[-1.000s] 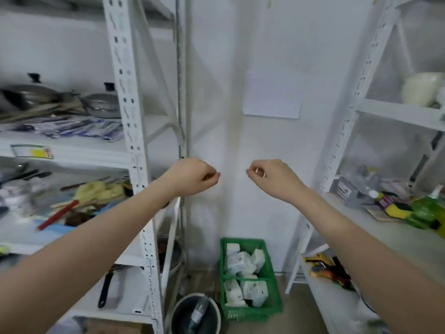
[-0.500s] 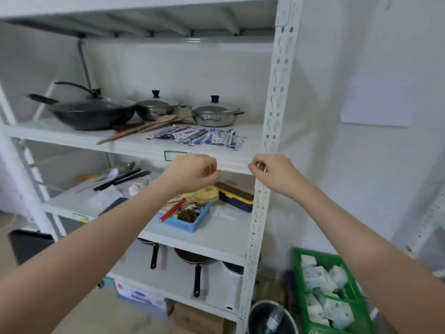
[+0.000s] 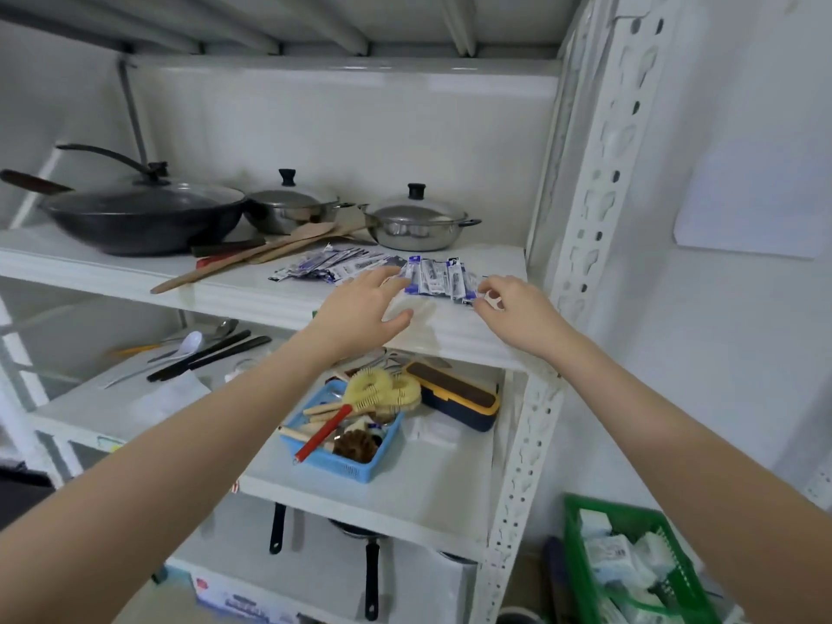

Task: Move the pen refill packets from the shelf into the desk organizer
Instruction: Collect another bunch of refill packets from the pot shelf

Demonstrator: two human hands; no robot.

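At the centre of the frame, your hands meet the front lip of the white metal shelf (image 3: 252,295), where the clear and blue pen refill packets (image 3: 382,270) lie in a loose fan. Their row runs left to right across the board; the right-hand packets stand with their long axis front to back, the left-hand ones slant toward the upper right. Your left hand (image 3: 360,308) is spread, fingers resting at the packets' near edge, thumb low over the lip. Your right hand (image 3: 513,313) curls its fingertips at the right end of the row, pinching at a packet corner; whether it has gripped cannot be told. Just right of it rises the white perforated upright post (image 3: 590,245), leaving little room that side. Behind the packets sit a lidded steel pot (image 3: 418,222) and long wooden spatulas (image 3: 270,254); bare board lies open in front. In the lower centre, a blue plastic basket (image 3: 342,461) sits on the shelf below.
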